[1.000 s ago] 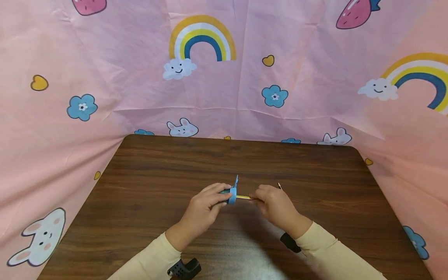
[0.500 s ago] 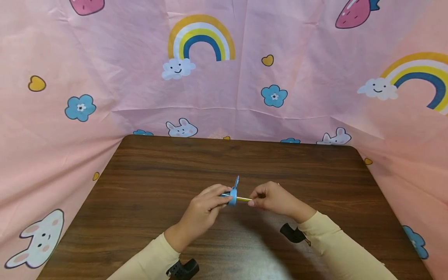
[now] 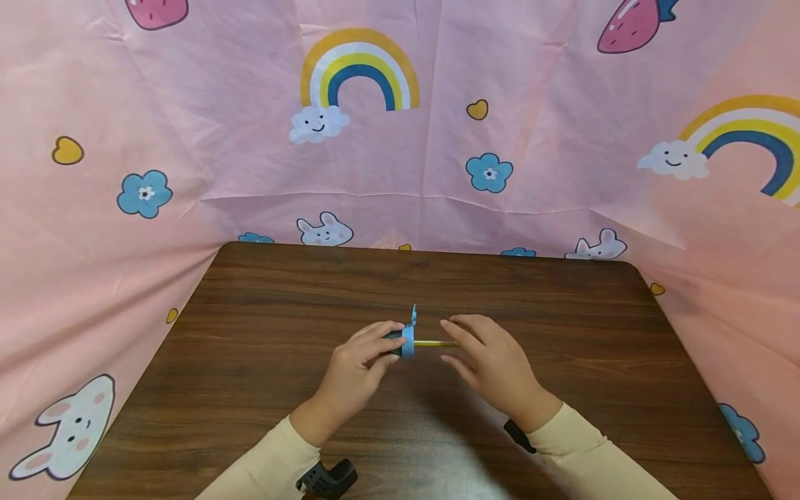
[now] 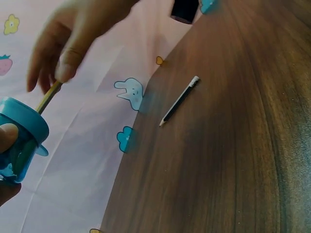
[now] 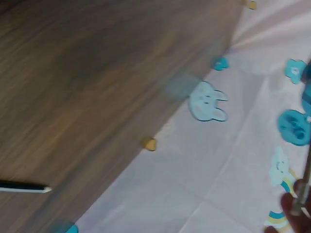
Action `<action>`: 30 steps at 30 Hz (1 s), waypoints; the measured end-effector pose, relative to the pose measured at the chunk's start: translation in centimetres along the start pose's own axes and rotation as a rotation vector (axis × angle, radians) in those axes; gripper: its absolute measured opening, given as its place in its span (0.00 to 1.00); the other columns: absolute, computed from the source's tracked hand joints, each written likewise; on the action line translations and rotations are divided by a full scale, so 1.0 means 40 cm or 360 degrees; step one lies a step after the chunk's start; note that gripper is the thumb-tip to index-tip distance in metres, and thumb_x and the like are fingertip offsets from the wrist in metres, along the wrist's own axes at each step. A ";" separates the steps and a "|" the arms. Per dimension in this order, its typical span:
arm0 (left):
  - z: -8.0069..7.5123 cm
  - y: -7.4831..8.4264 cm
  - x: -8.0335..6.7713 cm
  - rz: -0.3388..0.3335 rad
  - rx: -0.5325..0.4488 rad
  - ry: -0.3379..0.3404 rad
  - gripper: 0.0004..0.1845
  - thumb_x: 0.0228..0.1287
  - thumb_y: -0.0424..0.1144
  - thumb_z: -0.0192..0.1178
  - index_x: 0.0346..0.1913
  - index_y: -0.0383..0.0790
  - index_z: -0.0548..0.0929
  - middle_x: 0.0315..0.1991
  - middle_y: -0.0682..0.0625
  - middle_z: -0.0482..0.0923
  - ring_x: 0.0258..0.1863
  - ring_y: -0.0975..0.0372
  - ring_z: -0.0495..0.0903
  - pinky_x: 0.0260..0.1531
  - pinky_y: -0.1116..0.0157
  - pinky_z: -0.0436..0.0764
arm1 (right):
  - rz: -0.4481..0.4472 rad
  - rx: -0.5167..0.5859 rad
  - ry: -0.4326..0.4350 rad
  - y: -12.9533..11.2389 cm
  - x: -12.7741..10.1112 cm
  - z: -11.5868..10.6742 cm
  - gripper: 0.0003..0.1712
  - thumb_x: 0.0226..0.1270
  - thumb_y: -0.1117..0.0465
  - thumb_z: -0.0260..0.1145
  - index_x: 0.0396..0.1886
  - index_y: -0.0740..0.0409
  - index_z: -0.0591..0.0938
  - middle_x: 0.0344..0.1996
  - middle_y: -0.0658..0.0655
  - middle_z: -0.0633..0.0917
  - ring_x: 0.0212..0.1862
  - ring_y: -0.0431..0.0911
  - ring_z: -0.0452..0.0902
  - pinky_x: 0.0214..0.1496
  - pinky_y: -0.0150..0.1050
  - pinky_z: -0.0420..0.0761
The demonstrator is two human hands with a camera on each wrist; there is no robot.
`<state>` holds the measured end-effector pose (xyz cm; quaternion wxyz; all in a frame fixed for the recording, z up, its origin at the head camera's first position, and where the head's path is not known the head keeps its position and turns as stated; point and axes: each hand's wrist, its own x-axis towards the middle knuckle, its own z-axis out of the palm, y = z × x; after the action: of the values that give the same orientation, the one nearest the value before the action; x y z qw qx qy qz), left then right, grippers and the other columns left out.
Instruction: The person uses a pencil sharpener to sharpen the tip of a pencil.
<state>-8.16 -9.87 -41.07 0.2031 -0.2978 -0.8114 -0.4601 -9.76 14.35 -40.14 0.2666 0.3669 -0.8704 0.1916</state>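
My left hand (image 3: 356,364) grips a blue pencil sharpener (image 3: 408,342) with a see-through body, its flip lid standing up. A yellow pencil (image 3: 431,343) has one end in the sharpener and points right. Around the pencil's free end is my right hand (image 3: 500,357), thumb and fingers spread apart above and below the shaft. The left wrist view shows the sharpener (image 4: 24,119) tilted and the right thumb close by the pencil's end. A second pencil (image 4: 179,102), dark and white, lies on the table; in the head view my right hand hides it.
The brown wooden table (image 3: 281,292) has rounded far corners. Behind it and on both sides hangs a pink printed cloth (image 3: 250,104). A black wrist camera (image 3: 328,479) sits under my left sleeve.
My right hand pinched the pencil's end and turned; its fingers are now spread around it. The sharpener and left hand have shifted slightly left and away from me.
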 end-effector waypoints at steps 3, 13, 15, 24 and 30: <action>-0.004 0.002 -0.001 -0.0062 -0.0007 0.0012 0.18 0.50 0.20 0.68 0.47 0.32 0.86 0.55 0.46 0.81 0.57 0.51 0.77 0.44 0.63 0.84 | -0.0201 -0.0076 0.0176 0.009 -0.011 0.017 0.20 0.71 0.54 0.61 0.54 0.62 0.81 0.45 0.59 0.82 0.45 0.52 0.79 0.48 0.44 0.82; 0.000 0.013 -0.005 -0.0250 -0.0102 -0.0026 0.18 0.52 0.21 0.67 0.48 0.33 0.86 0.56 0.47 0.80 0.58 0.53 0.78 0.44 0.59 0.84 | -0.0274 -0.0183 0.0282 -0.005 -0.010 0.041 0.09 0.72 0.66 0.58 0.38 0.62 0.86 0.30 0.53 0.81 0.30 0.45 0.75 0.28 0.35 0.79; 0.001 0.015 -0.004 -0.0258 -0.0096 -0.0045 0.18 0.52 0.20 0.67 0.48 0.34 0.86 0.56 0.48 0.80 0.58 0.53 0.77 0.44 0.60 0.84 | -0.0206 -0.0139 0.0238 -0.009 -0.008 0.040 0.03 0.61 0.68 0.68 0.34 0.61 0.86 0.27 0.52 0.80 0.28 0.44 0.73 0.26 0.34 0.78; -0.002 0.010 -0.001 0.0067 0.0143 -0.0194 0.18 0.49 0.21 0.69 0.46 0.35 0.88 0.53 0.49 0.82 0.57 0.54 0.77 0.52 0.64 0.81 | 0.0442 0.0750 -0.0556 0.008 0.013 -0.008 0.03 0.58 0.65 0.71 0.31 0.61 0.88 0.22 0.47 0.81 0.24 0.33 0.71 0.24 0.28 0.74; 0.004 0.005 -0.006 0.0309 0.0148 -0.0179 0.19 0.44 0.20 0.71 0.43 0.34 0.88 0.50 0.49 0.83 0.54 0.55 0.79 0.50 0.70 0.80 | 0.0910 0.1412 -0.1090 0.048 0.038 -0.030 0.09 0.65 0.65 0.65 0.30 0.68 0.86 0.16 0.48 0.77 0.19 0.37 0.68 0.20 0.32 0.72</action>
<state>-7.84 -9.73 -41.17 0.2144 -0.3905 -0.8094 -0.3827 -11.69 15.41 -38.55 -0.2667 0.2357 -0.8078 0.4698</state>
